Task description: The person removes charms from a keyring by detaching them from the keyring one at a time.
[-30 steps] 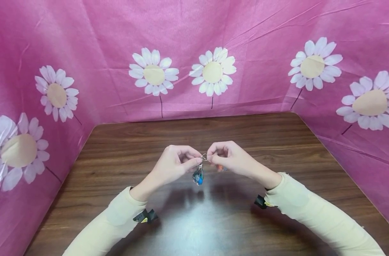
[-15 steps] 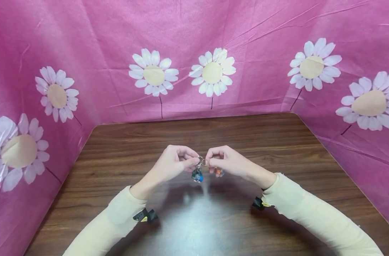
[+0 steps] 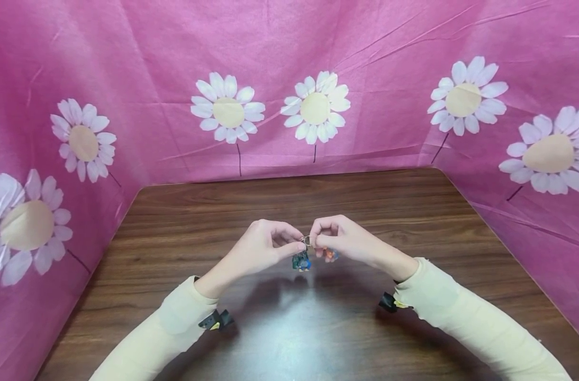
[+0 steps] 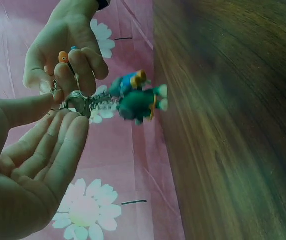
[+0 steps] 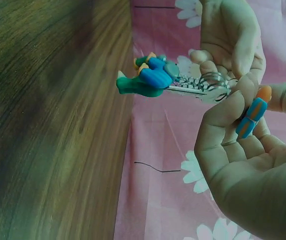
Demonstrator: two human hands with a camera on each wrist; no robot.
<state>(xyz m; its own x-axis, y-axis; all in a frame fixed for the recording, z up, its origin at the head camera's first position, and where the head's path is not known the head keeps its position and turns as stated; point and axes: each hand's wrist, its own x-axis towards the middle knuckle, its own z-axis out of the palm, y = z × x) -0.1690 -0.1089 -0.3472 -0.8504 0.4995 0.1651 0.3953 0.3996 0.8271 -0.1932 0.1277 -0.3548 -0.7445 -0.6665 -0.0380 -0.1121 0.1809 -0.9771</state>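
Note:
Both hands meet above the table in the head view. My left hand [image 3: 265, 244] pinches metal key rings [image 4: 78, 103] between thumb and fingers. Small toy-figure keychains dangle from them on short chains, one green [image 4: 138, 106] and one blue [image 5: 158, 72], both with orange parts. My right hand [image 3: 344, 236] pinches a thin ring [image 3: 307, 241] that reaches across to the left fingertips. An orange-and-blue charm [image 5: 253, 117] lies against the right hand's curled fingers, partly hidden by them in the head view. How the rings join is hidden by the fingertips.
The brown wood-grain table [image 3: 199, 201] spreads under the hands. Pink cloth [image 3: 270, 32] printed with white daisies stands round its back and sides. Small black devices [image 3: 216, 320] are fastened at both wrists, below pale sleeves [image 3: 151, 338].
The right hand dips slightly left, then returns right. My left hand shifts a little to the right, and the hanging figures move with it and turn.

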